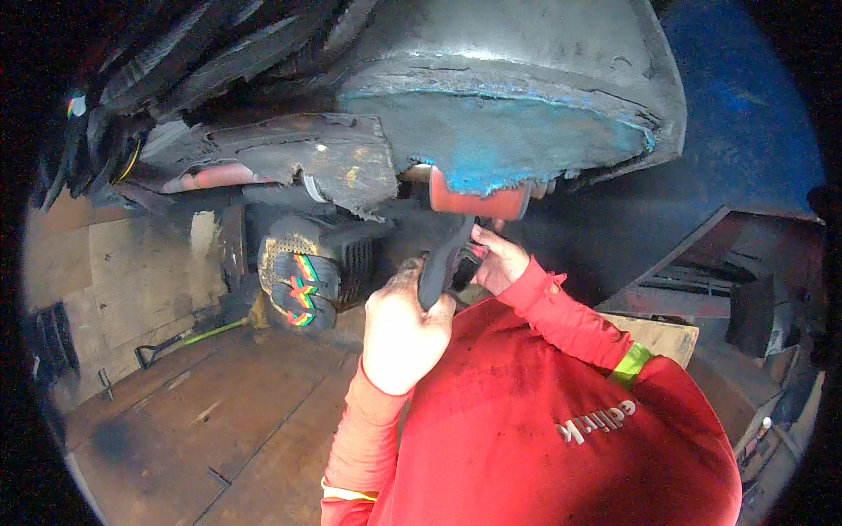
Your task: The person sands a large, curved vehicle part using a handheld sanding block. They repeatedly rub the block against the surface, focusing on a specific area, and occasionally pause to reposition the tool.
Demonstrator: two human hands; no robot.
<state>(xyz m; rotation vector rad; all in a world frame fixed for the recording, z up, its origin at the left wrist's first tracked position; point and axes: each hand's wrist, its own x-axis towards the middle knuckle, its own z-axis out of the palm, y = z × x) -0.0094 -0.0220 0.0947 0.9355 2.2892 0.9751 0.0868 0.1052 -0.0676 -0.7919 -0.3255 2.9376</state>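
Note:
A big worn tyre (526, 53) hangs overhead, with a rough patch coated in blue (491, 140) on its underside. A red roller-like head (478, 200) on a black handle (436, 279) is pressed up against the blue patch's lower edge. My left hand (402, 337) is shut around the black handle from below. My right hand (498, 260) grips the same tool higher up, just under the red head. Both arms are in red sleeves, and my red shirt (561, 430) fills the lower right.
A black object with red, yellow and green stripes (303, 285) sits left of my hands. A torn slab of tyre rubber (338, 162) juts out above it. A green-handled tool (189, 337) lies on the wooden floor (219, 421). A wooden block (662, 335) and dark metal frame (702, 263) are at right.

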